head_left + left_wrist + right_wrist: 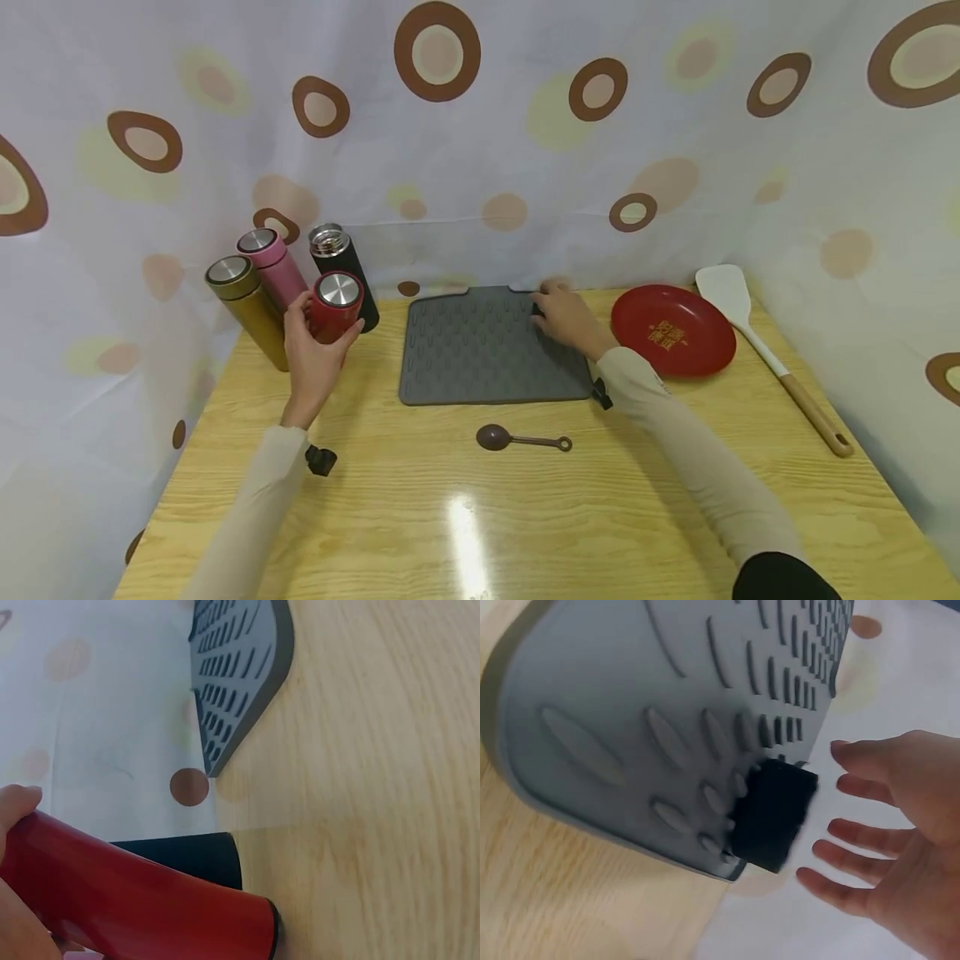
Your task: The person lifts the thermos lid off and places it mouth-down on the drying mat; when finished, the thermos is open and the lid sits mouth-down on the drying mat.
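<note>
My left hand (310,360) grips a red vacuum flask (331,320) with a steel-topped lid, fingers and thumb around its upper part. In the left wrist view the flask (150,889) leans, its base close to the tabletop. Behind it stands a black flask (350,265) without a lid, steel thread showing. My right hand (567,319) is at the back right corner of a grey ridged mat (487,350). Its fingers are spread and apart from a small black cap-like piece (774,816) on that corner. The palm faces this piece.
Pink (276,271) and gold (251,304) flasks stand at the left. A brown spoon (495,437) lies in front of the mat. To the right are a red plate (637,321) and a white spatula (726,292) with a wooden handle. A patterned curtain (510,125) borders the table.
</note>
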The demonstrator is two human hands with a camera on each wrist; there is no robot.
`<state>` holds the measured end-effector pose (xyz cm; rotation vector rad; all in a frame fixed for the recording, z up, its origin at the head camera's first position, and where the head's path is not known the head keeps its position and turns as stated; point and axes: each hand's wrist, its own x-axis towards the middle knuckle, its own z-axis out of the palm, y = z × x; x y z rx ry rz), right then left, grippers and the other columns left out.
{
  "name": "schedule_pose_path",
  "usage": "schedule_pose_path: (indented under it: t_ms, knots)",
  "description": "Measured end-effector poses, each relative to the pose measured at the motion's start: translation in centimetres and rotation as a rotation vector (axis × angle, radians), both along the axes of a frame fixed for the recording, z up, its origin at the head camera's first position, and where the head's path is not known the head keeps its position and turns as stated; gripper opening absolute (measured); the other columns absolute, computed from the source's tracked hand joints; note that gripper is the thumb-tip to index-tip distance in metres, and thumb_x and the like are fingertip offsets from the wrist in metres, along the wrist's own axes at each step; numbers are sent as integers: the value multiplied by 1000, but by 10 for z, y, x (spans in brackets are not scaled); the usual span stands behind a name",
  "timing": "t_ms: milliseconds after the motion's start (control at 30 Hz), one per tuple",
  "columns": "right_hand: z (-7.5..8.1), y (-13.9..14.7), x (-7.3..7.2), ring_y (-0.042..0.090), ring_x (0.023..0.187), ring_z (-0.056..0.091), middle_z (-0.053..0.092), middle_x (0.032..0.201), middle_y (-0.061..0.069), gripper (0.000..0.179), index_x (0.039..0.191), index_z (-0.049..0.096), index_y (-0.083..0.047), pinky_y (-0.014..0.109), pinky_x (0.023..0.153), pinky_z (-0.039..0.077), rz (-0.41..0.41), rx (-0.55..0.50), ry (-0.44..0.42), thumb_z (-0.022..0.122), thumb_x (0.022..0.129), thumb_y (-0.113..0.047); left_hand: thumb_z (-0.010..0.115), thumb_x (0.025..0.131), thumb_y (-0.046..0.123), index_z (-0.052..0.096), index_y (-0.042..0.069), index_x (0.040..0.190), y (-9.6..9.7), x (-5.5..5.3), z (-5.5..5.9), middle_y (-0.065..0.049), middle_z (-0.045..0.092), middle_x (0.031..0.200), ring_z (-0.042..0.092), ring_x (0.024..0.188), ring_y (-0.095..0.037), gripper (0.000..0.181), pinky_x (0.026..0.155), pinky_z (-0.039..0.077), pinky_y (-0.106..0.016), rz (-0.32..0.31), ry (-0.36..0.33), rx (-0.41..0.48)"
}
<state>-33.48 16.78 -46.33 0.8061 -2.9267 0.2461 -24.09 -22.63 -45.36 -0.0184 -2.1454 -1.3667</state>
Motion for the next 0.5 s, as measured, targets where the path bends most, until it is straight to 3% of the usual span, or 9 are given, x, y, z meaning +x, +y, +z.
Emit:
schedule_pose_path:
  t_ms: [200, 267, 367, 500]
  knots:
    - [11, -11, 9, 39, 119, 61, 61, 132, 26, 39, 136, 64, 6, 52, 101, 53, 72, -128, -30, 67, 103, -16, 92, 81, 14, 55, 12, 150, 0, 3, -4, -13, 61, 140, 54, 124, -15, 79, 104, 43, -16, -7, 60, -7]
    - [17, -16, 14, 37, 120, 61, 61, 133, 24, 38, 136, 64, 3, 51, 100, 54, 91, -176, -60, 66, 104, -18, 92, 81, 14, 56, 14, 151, 2, 6, -4, -14, 62, 138, 53, 120, -12, 79, 101, 44, -14, -22, 73, 2]
    - [29, -24, 22, 36, 121, 62, 61, 134, 21, 36, 135, 65, 0, 51, 101, 53, 123, -230, -71, 64, 106, -20, 93, 80, 13, 58, 14, 151, 6, 11, -3, -13, 63, 137, 54, 118, -12, 79, 103, 47, -20, -52, 77, -18]
    - [42, -34, 36, 33, 124, 61, 61, 136, 17, 34, 136, 65, -3, 51, 104, 52, 165, -311, -61, 62, 107, -22, 94, 78, 11, 62, 12, 145, 15, 17, 1, -14, 63, 136, 57, 124, -21, 74, 108, 50, -42, -105, 97, -135]
